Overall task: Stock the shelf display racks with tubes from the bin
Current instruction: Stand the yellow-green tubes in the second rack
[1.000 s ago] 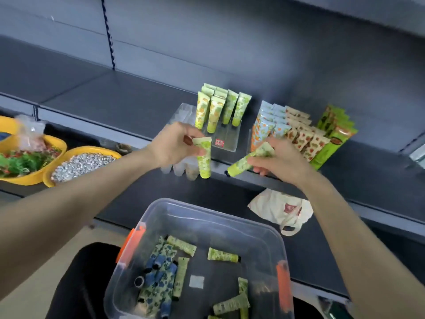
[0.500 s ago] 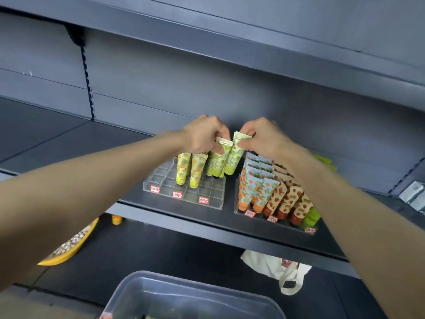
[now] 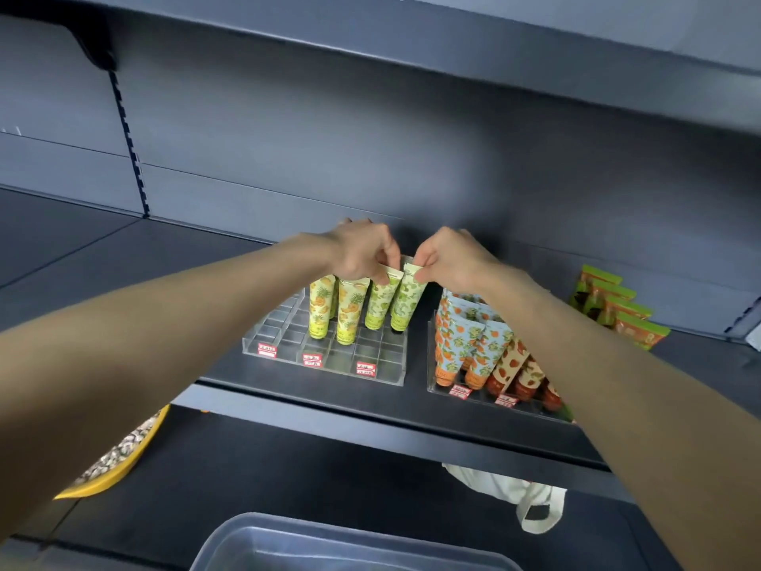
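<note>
A clear acrylic rack (image 3: 288, 344) with small square cells stands on the dark shelf. Several tubes stand cap-down at its back: yellow pineapple-print ones (image 3: 348, 311) on the left, green-print ones on the right. My left hand (image 3: 362, 251) pinches the flat top of one green tube (image 3: 381, 304). Beside it my right hand (image 3: 451, 257) pinches the top of the neighbouring green tube (image 3: 407, 307). Both tubes stand in rack cells. The rim of the clear bin (image 3: 329, 529) shows at the bottom edge; its contents are out of view.
A second rack (image 3: 442, 389) to the right holds blue-orange and red-print tubes. Green packets (image 3: 613, 307) lie further right on the shelf. Below, a yellow bowl (image 3: 115, 467) sits at left and a white cloth bag (image 3: 514, 492) hangs at right. An upper shelf overhangs.
Both hands carried green tubes from above the bin up to the rack and lowered them into back cells. The view tilted up, so the bin has nearly left the frame.
</note>
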Tool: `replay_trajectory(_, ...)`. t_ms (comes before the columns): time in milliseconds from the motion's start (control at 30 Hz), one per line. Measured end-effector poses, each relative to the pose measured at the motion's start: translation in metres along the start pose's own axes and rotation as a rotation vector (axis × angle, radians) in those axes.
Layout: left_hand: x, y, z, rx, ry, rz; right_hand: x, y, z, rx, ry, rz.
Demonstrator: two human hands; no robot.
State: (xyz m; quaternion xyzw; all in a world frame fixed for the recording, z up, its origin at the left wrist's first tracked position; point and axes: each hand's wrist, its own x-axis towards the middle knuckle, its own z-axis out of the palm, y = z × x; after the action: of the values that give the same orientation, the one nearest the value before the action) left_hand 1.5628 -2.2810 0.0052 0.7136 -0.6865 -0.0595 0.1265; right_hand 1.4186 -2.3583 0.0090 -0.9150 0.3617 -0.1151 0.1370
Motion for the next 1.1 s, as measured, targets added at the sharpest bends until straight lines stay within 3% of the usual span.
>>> replay_trajectory(367, 0.007, -0.002, -0.007, 0.068, -0.123, -0.038, 0.005, -0.005, 0.003, -0.041, -0.092, -0.018)
replay_trajectory(600, 0.002, 0.004, -0.012, 0.029, -0.114, -0.041, 0.003, -0.008, 0.002, -0.058, -0.107, -0.016)
replay_trajectory(933, -0.044, 0.024, -0.036, -0.111, 0.158, -0.029, -0.035, -0.027, -0.023, 0.019, 0.079, -0.069)
replay_trajectory(1100, -0.114, 0.047, -0.005, -0.217, 0.215, 0.0, -0.104, -0.031, -0.01, 0.075, 0.066, -0.093)
